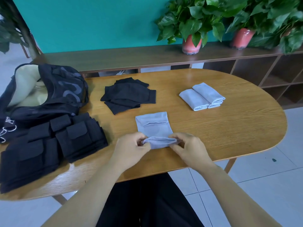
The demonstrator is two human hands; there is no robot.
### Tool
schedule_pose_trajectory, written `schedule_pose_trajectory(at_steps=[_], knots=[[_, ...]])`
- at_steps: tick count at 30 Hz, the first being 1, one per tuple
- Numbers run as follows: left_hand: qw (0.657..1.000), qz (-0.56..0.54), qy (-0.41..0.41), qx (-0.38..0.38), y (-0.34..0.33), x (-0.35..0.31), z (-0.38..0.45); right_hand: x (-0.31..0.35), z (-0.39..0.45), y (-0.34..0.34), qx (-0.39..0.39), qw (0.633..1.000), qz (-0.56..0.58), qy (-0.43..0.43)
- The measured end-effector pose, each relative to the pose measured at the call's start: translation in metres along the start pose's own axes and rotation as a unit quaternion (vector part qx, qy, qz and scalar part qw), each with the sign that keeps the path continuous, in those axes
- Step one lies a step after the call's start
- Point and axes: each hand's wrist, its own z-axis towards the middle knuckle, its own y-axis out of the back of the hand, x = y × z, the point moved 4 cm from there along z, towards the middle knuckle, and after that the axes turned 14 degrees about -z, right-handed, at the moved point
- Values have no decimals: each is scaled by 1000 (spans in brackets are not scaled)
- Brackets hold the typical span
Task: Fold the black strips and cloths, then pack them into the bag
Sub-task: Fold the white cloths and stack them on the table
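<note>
Cloth lies flat near the counter's front edge, right in front of me, and I have its near hem pinched at both corners: my left hand grips the left corner, my right hand the right, thumbs on top and fingers curled under. I hold it by the two corners so the hem lifts evenly and the fold comes out straight. The far end is already turned over on itself, so I judge this fold is partly made.

Black strips sit stacked in folded bundles at the front left corner, just beside the bag, close enough to go in without a long reach. The bag stands at the far left edge with its mouth gaping, pale lining showing, ready to take things.

Past the middle, a heap of black cloths lies loose, seemingly not yet neatly folded. Towards the far right, three folded pale cloths rest side by side, touching, kept apart from the unfinished ones so I do not mix them.
</note>
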Motion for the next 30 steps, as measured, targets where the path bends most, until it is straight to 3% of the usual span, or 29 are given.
schedule_pose_trajectory(at_steps=[3,6,11,18,25,30], knots=[[995,-84,49,-14,3,2,7,-1,14,-7,4,993,64,-96],[991,-101,71,-51,2,7,14,0,25,-11,14,988,62,-143],[986,35,85,-141,-5,12,24,0,37,-18,8,985,-3,-174],[959,212,91,-165,-10,7,30,1,40,-24,-17,982,-78,-174],[942,279,103,-156,-7,4,34,-1,39,-25,-35,979,-101,-177],[951,244,110,-153,3,4,26,-4,32,-18,-78,975,-84,-189]])
